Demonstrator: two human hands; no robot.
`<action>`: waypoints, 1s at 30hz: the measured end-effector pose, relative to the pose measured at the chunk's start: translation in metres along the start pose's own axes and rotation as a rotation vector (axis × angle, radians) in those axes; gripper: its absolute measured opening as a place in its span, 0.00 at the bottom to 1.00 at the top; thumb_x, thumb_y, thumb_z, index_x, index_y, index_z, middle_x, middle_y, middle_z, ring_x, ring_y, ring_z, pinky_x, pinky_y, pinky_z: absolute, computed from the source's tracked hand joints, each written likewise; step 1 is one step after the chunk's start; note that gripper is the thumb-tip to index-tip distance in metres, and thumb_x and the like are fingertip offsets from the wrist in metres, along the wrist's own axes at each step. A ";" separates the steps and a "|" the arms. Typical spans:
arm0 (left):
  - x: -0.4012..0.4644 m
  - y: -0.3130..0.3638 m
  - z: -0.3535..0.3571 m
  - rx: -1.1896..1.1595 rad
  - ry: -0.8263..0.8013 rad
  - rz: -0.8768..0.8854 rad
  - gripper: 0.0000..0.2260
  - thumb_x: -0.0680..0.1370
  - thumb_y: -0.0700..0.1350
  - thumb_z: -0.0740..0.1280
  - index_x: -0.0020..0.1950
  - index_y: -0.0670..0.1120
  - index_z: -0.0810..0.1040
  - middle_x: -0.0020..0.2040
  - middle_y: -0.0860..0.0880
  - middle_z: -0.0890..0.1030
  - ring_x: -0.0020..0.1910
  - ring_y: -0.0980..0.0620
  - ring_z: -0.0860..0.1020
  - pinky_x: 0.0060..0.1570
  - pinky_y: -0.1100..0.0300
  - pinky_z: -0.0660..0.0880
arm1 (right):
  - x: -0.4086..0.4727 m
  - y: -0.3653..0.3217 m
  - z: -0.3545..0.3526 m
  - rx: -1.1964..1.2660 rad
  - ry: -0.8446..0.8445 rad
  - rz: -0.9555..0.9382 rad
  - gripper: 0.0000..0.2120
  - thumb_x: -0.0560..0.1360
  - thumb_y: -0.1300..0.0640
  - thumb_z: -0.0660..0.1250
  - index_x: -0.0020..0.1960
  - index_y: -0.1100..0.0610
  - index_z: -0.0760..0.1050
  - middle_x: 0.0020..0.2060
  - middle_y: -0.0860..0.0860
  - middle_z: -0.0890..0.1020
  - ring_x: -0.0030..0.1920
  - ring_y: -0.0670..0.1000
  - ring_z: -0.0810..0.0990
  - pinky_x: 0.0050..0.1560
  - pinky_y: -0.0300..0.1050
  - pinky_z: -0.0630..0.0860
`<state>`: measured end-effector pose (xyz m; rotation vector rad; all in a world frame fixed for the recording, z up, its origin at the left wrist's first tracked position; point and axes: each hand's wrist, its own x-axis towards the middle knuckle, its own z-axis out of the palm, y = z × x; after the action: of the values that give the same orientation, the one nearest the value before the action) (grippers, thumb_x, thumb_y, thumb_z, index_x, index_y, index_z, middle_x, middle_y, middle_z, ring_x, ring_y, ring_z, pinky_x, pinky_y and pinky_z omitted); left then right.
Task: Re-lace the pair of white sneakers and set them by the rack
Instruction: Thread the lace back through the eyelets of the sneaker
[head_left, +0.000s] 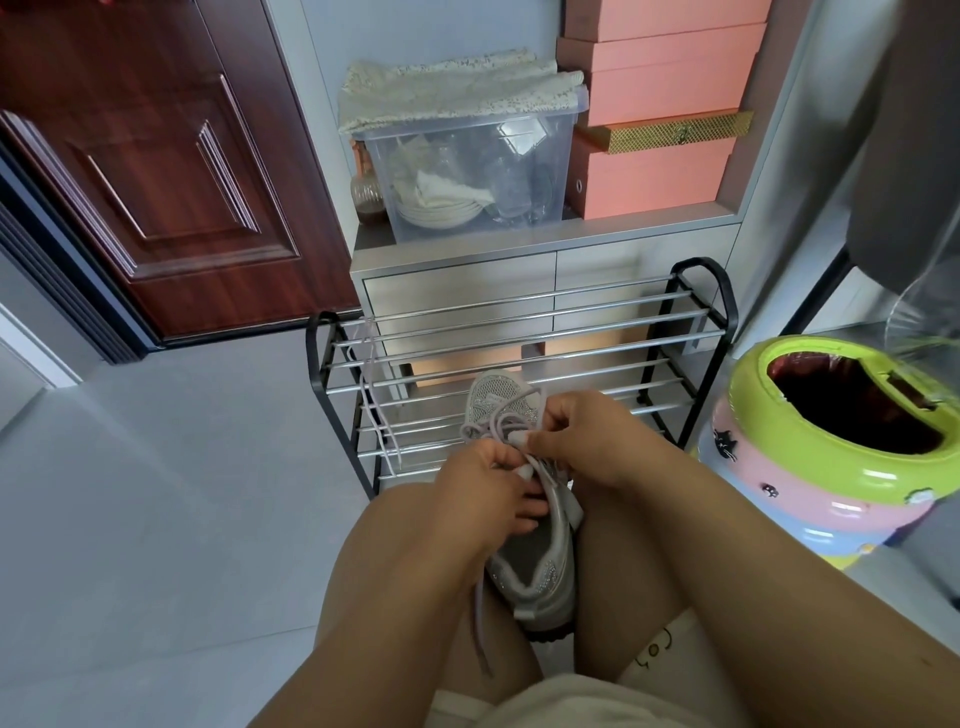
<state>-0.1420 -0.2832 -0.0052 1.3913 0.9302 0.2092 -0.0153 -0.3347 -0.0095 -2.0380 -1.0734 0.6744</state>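
Note:
A white and grey sneaker (540, 566) lies between my knees, toe pointing toward the shoe rack (524, 332). My left hand (488, 488) grips the shoe's tongue area and pinches the pale lilac lace (480, 428). My right hand (571, 441) pinches the same lace over the eyelets. One lace end hangs down by my left leg. A second loose lace (376, 410) is draped over the rack's left bars. The other sneaker is not in view.
The black and steel rack stands before a grey drawer cabinet (457, 280). On it sit a clear storage bin (467, 171) and stacked pink boxes (660, 104). A green-rimmed colourful bin (831, 441) is at right. A brown door (156, 156) is at left.

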 end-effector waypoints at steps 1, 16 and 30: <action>0.001 -0.001 0.001 0.017 0.003 0.008 0.04 0.81 0.37 0.59 0.47 0.43 0.69 0.37 0.48 0.79 0.26 0.58 0.78 0.25 0.66 0.75 | 0.000 -0.001 0.000 -0.003 0.005 0.009 0.17 0.73 0.50 0.72 0.31 0.55 0.70 0.25 0.47 0.75 0.26 0.45 0.72 0.31 0.38 0.71; -0.001 -0.001 -0.001 -0.031 -0.014 0.011 0.10 0.83 0.42 0.55 0.45 0.44 0.72 0.39 0.46 0.80 0.34 0.52 0.80 0.30 0.63 0.77 | 0.000 -0.004 0.002 -0.064 0.074 0.012 0.14 0.76 0.53 0.67 0.39 0.65 0.76 0.37 0.61 0.83 0.38 0.59 0.81 0.45 0.53 0.79; -0.003 0.005 -0.007 -0.180 -0.036 -0.081 0.15 0.84 0.44 0.52 0.46 0.42 0.75 0.40 0.43 0.82 0.36 0.48 0.81 0.34 0.60 0.80 | -0.012 -0.009 -0.012 -0.131 -0.054 0.005 0.10 0.65 0.54 0.76 0.41 0.58 0.81 0.37 0.52 0.84 0.39 0.49 0.82 0.42 0.46 0.79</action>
<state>-0.1469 -0.2786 0.0013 1.1860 0.9136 0.2012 -0.0173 -0.3451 0.0063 -2.1452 -1.1717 0.6812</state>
